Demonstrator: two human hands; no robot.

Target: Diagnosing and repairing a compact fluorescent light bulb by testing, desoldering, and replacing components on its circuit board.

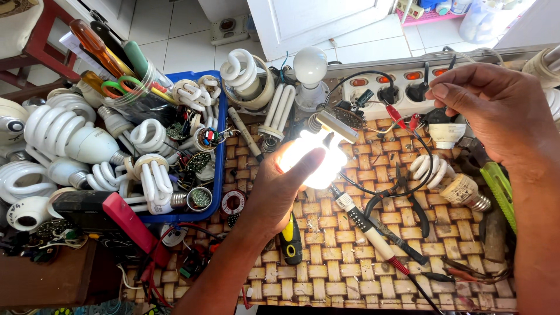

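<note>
1. Over the woven cane mat (326, 262), the left hand (280, 186) gripped a glowing white tube lamp (318, 157), its long axis running up-right toward the base.
2. Farther right, the right hand (496, 111) pinched a thin black lead (408, 189), well apart from the lamp.

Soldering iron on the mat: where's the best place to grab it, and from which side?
Grip the soldering iron probably by its pale handle, coming from above. It lies flat and diagonal on the woven mat, below the lit bulb in the left hand; its red cord end points toward the near edge.
</note>
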